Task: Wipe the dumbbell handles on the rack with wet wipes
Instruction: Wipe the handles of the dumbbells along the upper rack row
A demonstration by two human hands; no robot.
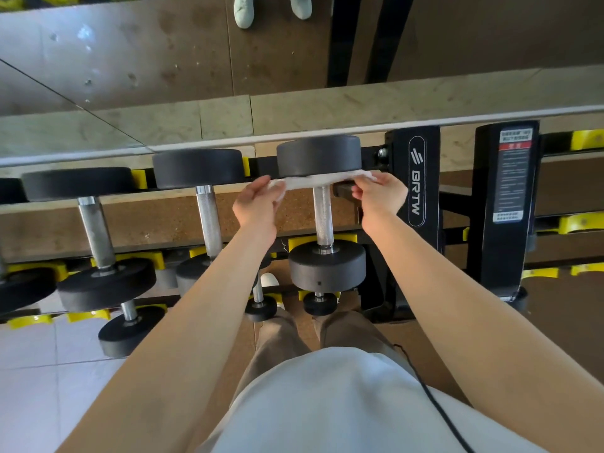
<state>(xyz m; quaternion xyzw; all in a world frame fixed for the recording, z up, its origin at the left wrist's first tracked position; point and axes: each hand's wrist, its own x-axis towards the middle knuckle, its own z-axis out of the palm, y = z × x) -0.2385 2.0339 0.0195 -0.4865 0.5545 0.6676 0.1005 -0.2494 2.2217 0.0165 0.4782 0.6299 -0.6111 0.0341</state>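
Nearest to us hang our pale shirt (327,403) and a thin black cable (431,397) that runs down across it, with our khaki trousers (284,335) below. Both bare forearms reach forward over the lower tier, where 2 small dumbbells (320,302) sit just past our knees.

On the top tier of the rack (416,243) the dumbbell (327,264) we work on lies lengthwise away from us, its near head resting in a yellow cradle (346,238) and its knurled steel handle (323,217) running between our hands. Our left hand (258,204) and our right hand (379,194) flank that handle, apart from each other. The fingers (261,186) of each hand are curled and pinch 1 end of the white wet wipe (313,181), which is pulled taut between them. The wipe lies across the far end of the handle, right against the far head; we cannot tell whether it loops under the bar.

To the left, 2 larger dumbbells (209,220) rest side by side on the same tier. To the right stands a black upright marked BRTW, and beside it a second upright (510,191) with a printed label. Beyond the rack a mirror (130,60) reflects the brown floor and a pair of pale shoes (243,11).
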